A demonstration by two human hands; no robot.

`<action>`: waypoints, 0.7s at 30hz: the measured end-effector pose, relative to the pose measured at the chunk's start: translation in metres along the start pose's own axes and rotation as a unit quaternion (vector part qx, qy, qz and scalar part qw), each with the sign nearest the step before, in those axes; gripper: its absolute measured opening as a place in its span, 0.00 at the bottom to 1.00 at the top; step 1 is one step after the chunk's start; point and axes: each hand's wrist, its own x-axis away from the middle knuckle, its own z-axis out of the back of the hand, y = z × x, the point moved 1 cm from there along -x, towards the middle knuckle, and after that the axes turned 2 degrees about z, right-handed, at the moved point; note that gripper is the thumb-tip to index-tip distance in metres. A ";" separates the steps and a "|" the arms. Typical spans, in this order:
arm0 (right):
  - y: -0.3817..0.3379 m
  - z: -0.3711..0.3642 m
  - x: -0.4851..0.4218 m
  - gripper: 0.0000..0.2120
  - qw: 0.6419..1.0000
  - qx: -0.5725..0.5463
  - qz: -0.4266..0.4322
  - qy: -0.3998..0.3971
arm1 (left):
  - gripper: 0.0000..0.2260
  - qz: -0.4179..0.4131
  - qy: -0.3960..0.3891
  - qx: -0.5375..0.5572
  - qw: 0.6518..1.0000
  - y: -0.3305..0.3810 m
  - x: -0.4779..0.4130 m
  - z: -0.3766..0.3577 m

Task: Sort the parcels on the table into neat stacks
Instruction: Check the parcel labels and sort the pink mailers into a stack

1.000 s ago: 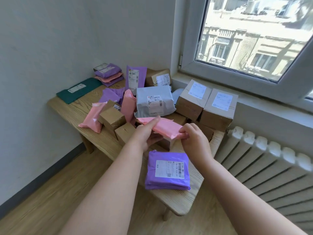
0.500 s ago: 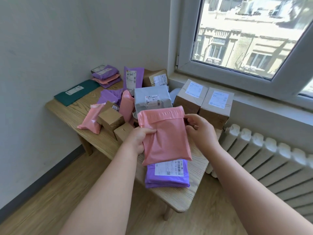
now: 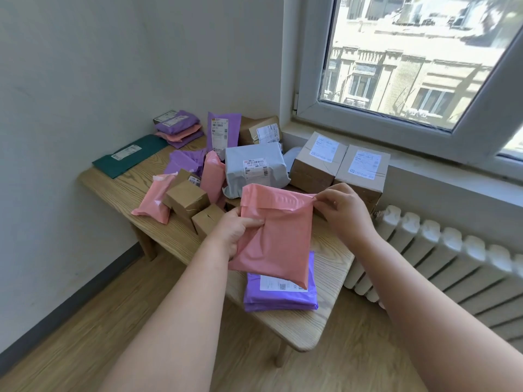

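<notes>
Pink plastic mailer: we held one, left hand gripping its edge, right hand pinching its corner; two white-labelled cardboard boxes sat beyond.

Strong daylight is pouring through the window, where the sunlit buildings are washing out towards white. The room is looking bright, the wall greying away from the glass. A faint sheen is showing on the pink mailer. The wide lens is bending straight lines near the edges, and fine detail is looking slightly soft.
</notes>
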 end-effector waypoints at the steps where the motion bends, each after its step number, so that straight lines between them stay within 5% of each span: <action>1: -0.001 0.001 -0.001 0.03 1.000 -0.014 -0.016 0.000 | 0.13 -0.006 0.000 -0.001 1.000 0.001 0.000 0.000; 7: 0.008 -0.003 -0.005 0.09 0.959 -0.178 -0.219 0.008 | 0.11 -0.021 -0.024 -0.024 0.999 0.009 0.003 -0.007; 11: 0.009 -0.006 -0.002 0.08 0.918 -0.284 -0.275 0.037 | 0.11 -0.003 -0.030 -0.027 0.999 0.007 0.005 -0.009; 14: 0.009 -0.005 -0.004 0.07 0.931 -0.245 -0.270 0.037 | 0.08 -0.003 0.006 0.016 1.000 0.006 0.003 -0.008; 16: 0.013 -0.005 -0.007 0.06 0.960 -0.119 -0.254 0.017 | 0.07 -0.013 0.016 0.035 0.999 0.008 0.000 -0.009; 18: 0.008 -0.005 -0.007 0.12 0.981 0.003 -0.192 0.012 | 0.06 -0.021 0.013 0.016 1.000 0.010 -0.001 -0.012; 21: -0.008 -0.007 -0.010 0.13 0.998 0.017 -0.062 0.018 | 0.08 -0.036 0.001 -0.052 0.998 0.015 -0.001 -0.019</action>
